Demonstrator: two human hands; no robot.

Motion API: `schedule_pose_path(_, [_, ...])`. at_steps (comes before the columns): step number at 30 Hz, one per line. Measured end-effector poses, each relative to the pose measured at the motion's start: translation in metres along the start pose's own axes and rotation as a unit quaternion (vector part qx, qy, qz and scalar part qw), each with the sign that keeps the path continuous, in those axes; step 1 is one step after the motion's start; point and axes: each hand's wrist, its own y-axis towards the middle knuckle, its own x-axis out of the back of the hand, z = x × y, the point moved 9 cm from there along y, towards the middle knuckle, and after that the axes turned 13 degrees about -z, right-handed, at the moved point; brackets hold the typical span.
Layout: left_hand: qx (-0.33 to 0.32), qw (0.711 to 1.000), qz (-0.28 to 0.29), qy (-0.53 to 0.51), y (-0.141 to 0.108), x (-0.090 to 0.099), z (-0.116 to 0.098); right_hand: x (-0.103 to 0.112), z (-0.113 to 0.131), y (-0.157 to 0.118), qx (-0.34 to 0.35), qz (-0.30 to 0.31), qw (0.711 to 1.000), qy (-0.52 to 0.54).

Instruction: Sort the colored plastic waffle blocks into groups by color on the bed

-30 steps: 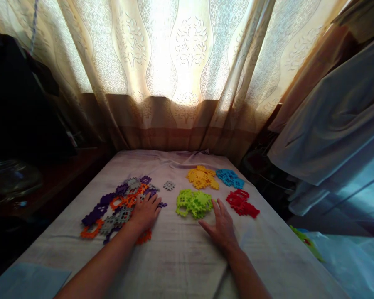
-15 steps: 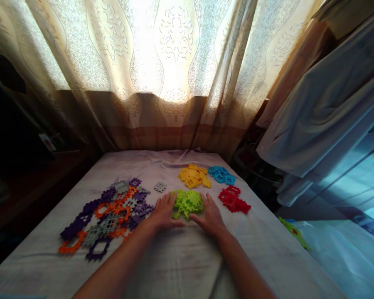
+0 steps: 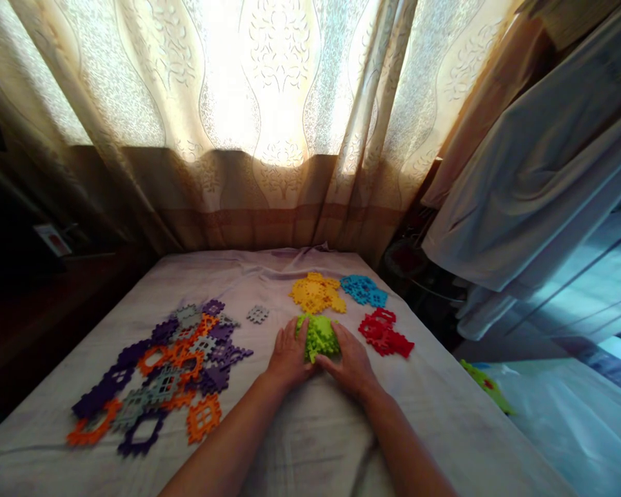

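Observation:
A heap of lime-green interlocking plastic pieces (image 3: 319,337) with toothed edges lies on the cloth-covered surface, squeezed between both my hands. My left hand (image 3: 288,355) presses on its left side, fingers curved along the edge. From the right, my right hand (image 3: 350,359) cups it, with the thumb reaching toward the left one in front of the heap. Beyond the green heap is a pile of yellow pieces (image 3: 315,293). Red pieces (image 3: 386,333) lie to the right of my right hand, and blue pieces (image 3: 363,290) sit behind them.
A spread of mixed purple, orange and grey pieces (image 3: 165,369) covers the left side. One grey piece (image 3: 257,314) lies apart near the middle. Curtains (image 3: 279,124) hang behind the far edge, and clothes (image 3: 522,152) hang at the right. Another green item (image 3: 486,386) lies beyond the right edge.
My hands have come closer together, the left one moving right, and the green pieces are now bunched into a tighter, narrower heap. The view has shifted slightly.

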Motion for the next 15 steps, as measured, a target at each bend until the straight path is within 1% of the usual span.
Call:
schedule_pose_path(3, [-0.012,1.0,0.007,-0.007,-0.003,0.001,0.003,-0.001,-0.001,-0.001,-0.003,0.01,1.0,0.002])
schedule_pose_path(6, [-0.002,1.0,0.013,-0.002,-0.005,0.003,0.01,-0.004,0.001,0.001,-0.002,0.019,1.0,0.009])
schedule_pose_path(10, [-0.007,0.999,0.03,0.009,-0.002,0.006,0.013,-0.018,0.015,0.007,0.027,0.057,0.998,0.02])
schedule_pose_path(13, [-0.03,0.999,0.043,0.008,0.003,0.013,0.014,-0.025,0.026,0.01,0.049,0.053,0.997,0.033])
schedule_pose_path(15, [-0.049,0.996,0.073,0.001,0.004,0.018,0.019,-0.027,0.029,0.011,0.052,0.048,0.997,0.029])
